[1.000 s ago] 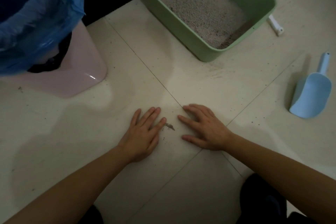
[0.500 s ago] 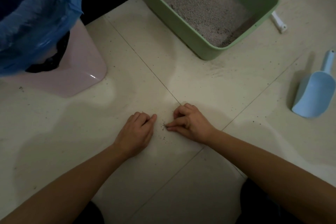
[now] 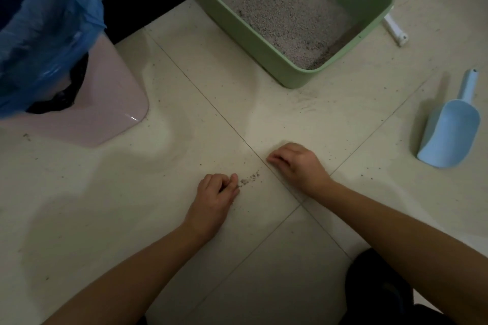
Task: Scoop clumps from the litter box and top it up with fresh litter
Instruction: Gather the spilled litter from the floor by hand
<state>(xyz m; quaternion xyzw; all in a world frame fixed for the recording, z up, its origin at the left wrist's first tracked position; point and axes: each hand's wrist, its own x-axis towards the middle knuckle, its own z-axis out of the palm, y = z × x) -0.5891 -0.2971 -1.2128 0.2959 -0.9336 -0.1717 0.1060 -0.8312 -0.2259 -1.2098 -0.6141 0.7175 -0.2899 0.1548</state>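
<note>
Floor: pale cream tiles (image 3: 105,219), dim light; thin grout lines cross just below the hands, and fine dark specks are scattered all over.
Left hand (image 3: 215,192): palm down on the tile, fingers curled in, thumb tip against the forefinger tip. Nothing visible in the grip.
Right hand (image 3: 295,163): knuckles up, fingers tucked under, fingertips on the tile at the grout line. Nothing visible in the grip.
Spilled grains (image 3: 249,179): short grey-brown trail on the tile between the two hands, its lower end touching the left fingertips; apart from the right hand.
Litter box (image 3: 237,31): light green rectangular tub with rounded corners, on the floor beyond the hands, well apart from them.
Litter (image 3: 277,8): pale grey-beige granules inside the tub, heaped toward the far left side; thin at the near right corner, where a darker brownish patch shows.
Scoop (image 3: 446,129): light blue, solid-walled, lying on the tile to the right of the right hand, mouth toward the person, handle pointing away; appears empty.
White part (image 3: 394,31): small bar on the floor just beside the tub's right wall; identity unclear.
Bin (image 3: 105,103): pink, far left, lined with a blue plastic bag (image 3: 45,21) that drapes over its rim.
Baseboard (image 3: 148,5): black strip between bin and tub.
</note>
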